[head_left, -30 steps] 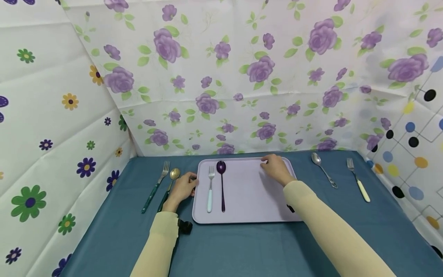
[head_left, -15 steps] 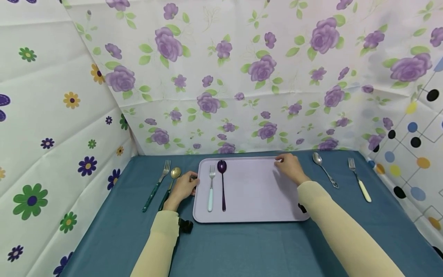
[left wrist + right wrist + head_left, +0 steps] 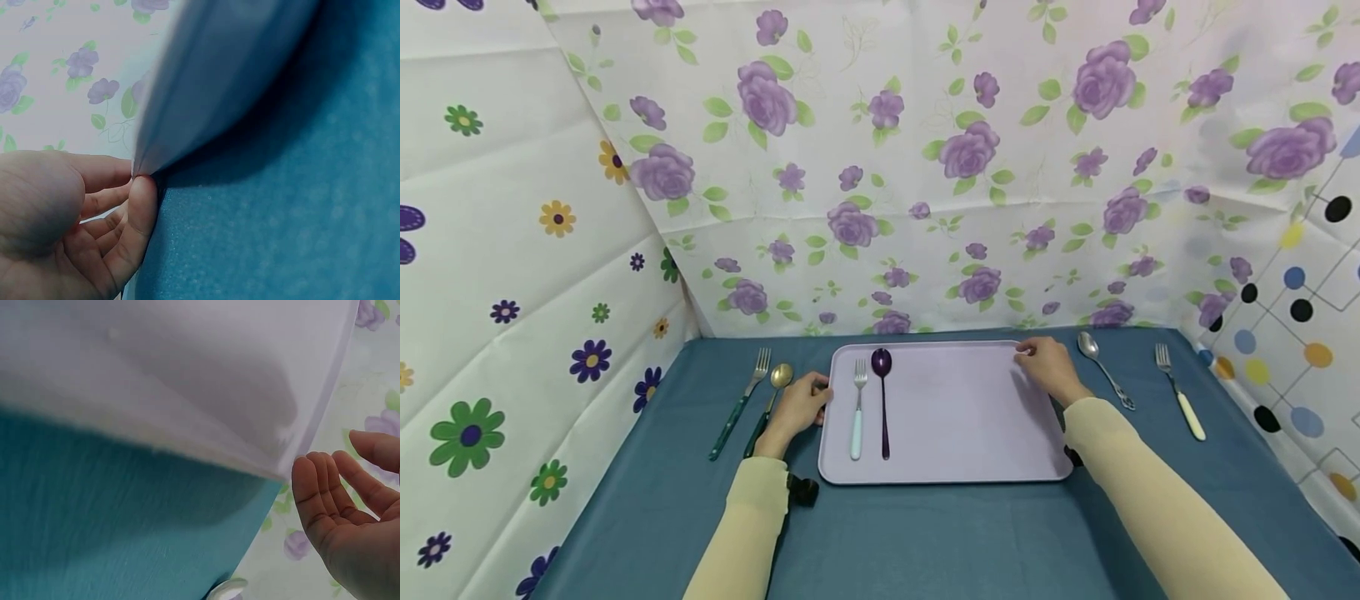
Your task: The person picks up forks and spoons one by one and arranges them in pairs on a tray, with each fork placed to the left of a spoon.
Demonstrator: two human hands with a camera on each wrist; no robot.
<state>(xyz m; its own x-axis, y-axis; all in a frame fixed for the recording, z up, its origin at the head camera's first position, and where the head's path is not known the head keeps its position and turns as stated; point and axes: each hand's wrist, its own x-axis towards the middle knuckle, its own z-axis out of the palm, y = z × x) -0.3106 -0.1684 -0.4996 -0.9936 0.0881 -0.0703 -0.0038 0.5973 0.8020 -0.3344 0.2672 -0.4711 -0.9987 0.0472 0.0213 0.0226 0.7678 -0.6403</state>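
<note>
A pale lilac tray (image 3: pixel 962 417) lies on the blue cloth. On its left part rest a fork (image 3: pixel 857 417) with a pale mint handle and a dark purple spoon (image 3: pixel 883 400), side by side. My left hand (image 3: pixel 797 407) pinches the tray's left rim; in the left wrist view the fingertips of the left hand (image 3: pixel 94 219) meet at the tray edge (image 3: pixel 187 106). At the far right corner is my right hand (image 3: pixel 1051 367), its fingers loosely bent, with nothing between them. In the right wrist view, the right hand's (image 3: pixel 350 519) fingertips are right at the tray's corner (image 3: pixel 284 469).
Left of the tray lie a green-handled fork (image 3: pixel 741 408) and a gold spoon (image 3: pixel 781 375), partly behind the left hand. A silver spoon (image 3: pixel 1105 371) and a cream-handled fork (image 3: pixel 1180 396) lie to the right. Floral cloth (image 3: pixel 887 167) hangs behind the table.
My right hand has moved right, from over the tray's far edge to its far right corner. The left hand stays at the left rim.
</note>
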